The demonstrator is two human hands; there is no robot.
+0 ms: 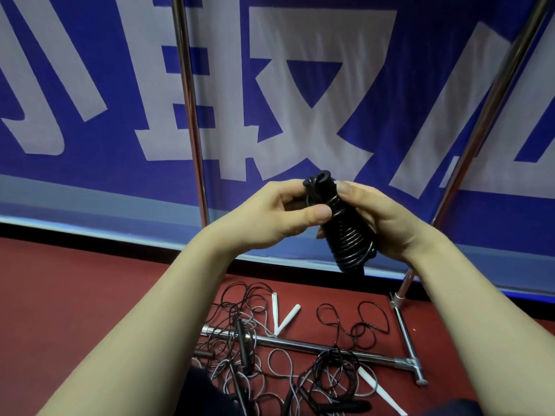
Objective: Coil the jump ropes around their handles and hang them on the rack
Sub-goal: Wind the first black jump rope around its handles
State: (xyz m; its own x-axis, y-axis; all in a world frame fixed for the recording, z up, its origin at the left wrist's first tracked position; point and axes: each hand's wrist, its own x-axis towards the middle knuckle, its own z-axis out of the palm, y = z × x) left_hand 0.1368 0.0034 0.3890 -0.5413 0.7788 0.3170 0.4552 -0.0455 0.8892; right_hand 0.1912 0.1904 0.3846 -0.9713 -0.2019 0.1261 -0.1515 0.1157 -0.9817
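I have the black coiled jump rope (348, 238) up in front of me at chest height, between both hands. My right hand (387, 226) wraps the bundle from behind, fingers curled round the wound turns; my left hand (282, 214) pinches the upper end near the handle tops, thumb in front.

By the look of it the bundle is light, but the thin glossy cord is springy and probably slick, so I judge the turns will loosen the moment the grip eases. The place to hold is across the middle of the windings, pressing them onto the stiff handles beneath, with the free end pinned under a finger until it is tucked.

The rack upright (192, 115) stands just behind my hands; its top rail is out of view. The other loose jump ropes (330, 370) lie tangled on the red floor (90, 295) over the rack's base bar (300, 345).
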